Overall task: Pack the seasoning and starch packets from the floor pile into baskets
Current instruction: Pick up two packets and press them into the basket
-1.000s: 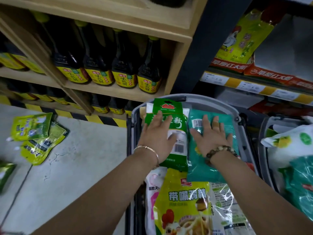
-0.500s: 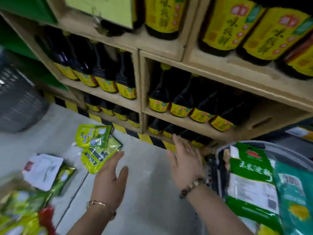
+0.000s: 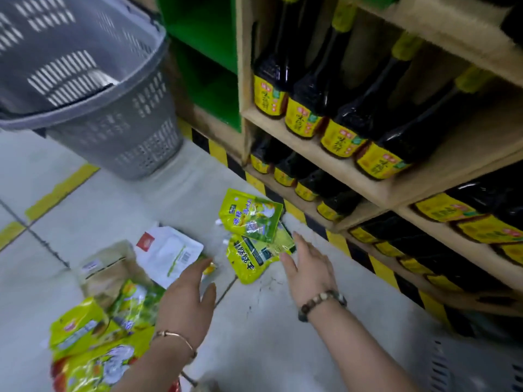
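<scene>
While both hands hang low over the floor pile, nothing is picked up yet, so I'd call this the start of a fresh pick. The right hand (image 3: pixel 308 267) is empty, fingers straight and spread, with the tips at the near edge of a yellow-green seasoning pouch (image 3: pixel 254 257). That pouch lies flat on the pale floor (image 3: pixel 113 199), partly overlapped by a second green pouch (image 3: pixel 250 215), just beside the wooden shelf (image 3: pixel 311 157) of soy sauce bottles (image 3: pixel 305 91). The left hand (image 3: pixel 185 301) is likewise flat and empty, its fingertips over the corner of a white packet (image 3: pixel 168 250). More yellow packets (image 3: pixel 85 332) are heaped nearer the person.

The next move, as I judge it, is to work fingers under those slick, flat pouches, close on them and carry them to a basket. The grey slotted basket (image 3: pixel 147 128) stands well apart, beyond the pile, and its inside is too blurred to show what it holds.

Whether either hand actually touches a packet I cannot tell. The heap is smeared and its labels are unreadable. A grey corner (image 3: pixel 475 363) at the lower right is cut off, so I can't say what it is.
</scene>
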`<act>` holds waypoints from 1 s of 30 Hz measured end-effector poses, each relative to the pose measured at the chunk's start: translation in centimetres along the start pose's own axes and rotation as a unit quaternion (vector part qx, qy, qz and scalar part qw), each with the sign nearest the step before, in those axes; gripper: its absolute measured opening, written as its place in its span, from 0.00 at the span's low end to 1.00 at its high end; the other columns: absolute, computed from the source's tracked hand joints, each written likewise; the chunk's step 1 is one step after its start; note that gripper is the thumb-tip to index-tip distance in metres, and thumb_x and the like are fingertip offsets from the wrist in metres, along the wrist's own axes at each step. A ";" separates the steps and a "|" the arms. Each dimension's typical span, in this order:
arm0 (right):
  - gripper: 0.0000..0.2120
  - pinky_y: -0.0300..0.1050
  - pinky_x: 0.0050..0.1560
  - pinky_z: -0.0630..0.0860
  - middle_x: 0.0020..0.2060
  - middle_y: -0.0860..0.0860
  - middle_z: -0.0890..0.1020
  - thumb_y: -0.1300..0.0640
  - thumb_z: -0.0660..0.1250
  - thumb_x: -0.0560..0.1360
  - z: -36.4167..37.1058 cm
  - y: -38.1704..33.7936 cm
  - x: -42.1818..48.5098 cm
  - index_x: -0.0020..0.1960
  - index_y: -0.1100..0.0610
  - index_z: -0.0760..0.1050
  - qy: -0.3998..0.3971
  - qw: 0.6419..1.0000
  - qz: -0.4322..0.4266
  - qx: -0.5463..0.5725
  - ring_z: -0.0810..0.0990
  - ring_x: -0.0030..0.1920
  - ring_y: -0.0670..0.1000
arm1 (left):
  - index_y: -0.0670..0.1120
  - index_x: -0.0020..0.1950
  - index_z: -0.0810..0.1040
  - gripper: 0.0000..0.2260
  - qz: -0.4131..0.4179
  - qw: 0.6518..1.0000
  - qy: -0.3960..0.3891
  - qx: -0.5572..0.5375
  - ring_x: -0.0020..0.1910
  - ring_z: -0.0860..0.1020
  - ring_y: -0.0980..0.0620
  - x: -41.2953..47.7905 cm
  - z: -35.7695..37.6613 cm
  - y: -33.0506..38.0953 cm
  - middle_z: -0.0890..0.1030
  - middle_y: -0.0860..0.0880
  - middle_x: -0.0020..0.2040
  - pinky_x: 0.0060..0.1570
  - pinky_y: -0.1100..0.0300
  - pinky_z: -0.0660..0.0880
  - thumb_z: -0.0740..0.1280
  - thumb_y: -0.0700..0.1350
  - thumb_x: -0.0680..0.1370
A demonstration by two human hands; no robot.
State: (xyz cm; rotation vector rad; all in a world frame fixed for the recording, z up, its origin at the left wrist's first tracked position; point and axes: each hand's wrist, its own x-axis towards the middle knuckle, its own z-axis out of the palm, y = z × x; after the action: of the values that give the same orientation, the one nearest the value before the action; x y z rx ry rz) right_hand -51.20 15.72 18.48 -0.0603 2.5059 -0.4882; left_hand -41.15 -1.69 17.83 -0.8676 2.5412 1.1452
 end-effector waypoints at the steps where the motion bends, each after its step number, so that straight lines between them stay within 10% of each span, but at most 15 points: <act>1: 0.25 0.51 0.72 0.56 0.73 0.51 0.63 0.47 0.52 0.81 0.8 -0.4 0.6 0.76 0.50 0.52 -0.006 1.000 -0.002 -0.009 0.61 0.72 0.51 | 0.45 0.65 0.74 0.24 -0.004 1.000 -0.001 -0.001 0.64 0.73 0.45 0.6 0.0 -0.7 0.76 0.47 0.65 0.60 0.56 0.67 0.59 0.49 0.71; 15: 0.26 0.48 0.66 0.64 0.69 0.55 0.69 0.48 0.59 0.79 18.4 -4.8 11.8 0.74 0.54 0.58 -0.131 0.988 -0.086 -0.004 0.67 0.68 0.55 | 0.44 0.68 0.72 0.20 -0.181 0.983 0.025 -0.034 0.60 0.74 0.41 8.9 7.2 -14.3 0.75 0.40 0.63 0.57 0.52 0.68 0.66 0.39 0.76; 24: 0.37 0.44 0.61 0.67 0.70 0.55 0.68 0.51 0.71 0.72 27.3 -10.0 18.0 0.74 0.58 0.57 -0.192 0.883 0.204 0.376 0.70 0.68 0.55 | 0.45 0.67 0.73 0.18 -0.242 0.964 0.067 -0.090 0.64 0.72 0.44 10.0 9.3 -20.4 0.75 0.43 0.65 0.54 0.56 0.66 0.66 0.39 0.77; 30: 0.22 0.48 0.57 0.74 0.61 0.57 0.77 0.51 0.72 0.71 30.4 -10.6 19.3 0.60 0.62 0.74 -0.105 0.942 0.154 0.280 0.76 0.59 0.57 | 0.45 0.64 0.75 0.16 -0.269 0.942 0.111 -0.164 0.60 0.75 0.46 10.7 10.1 -22.9 0.78 0.44 0.61 0.57 0.53 0.71 0.65 0.35 0.76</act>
State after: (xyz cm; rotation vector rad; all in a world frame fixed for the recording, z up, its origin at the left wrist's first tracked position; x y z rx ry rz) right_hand -51.13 -7.11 -11.35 0.4684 2.0332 -0.9800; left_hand -36.39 -10.68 -7.47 -1.7293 2.0648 1.3488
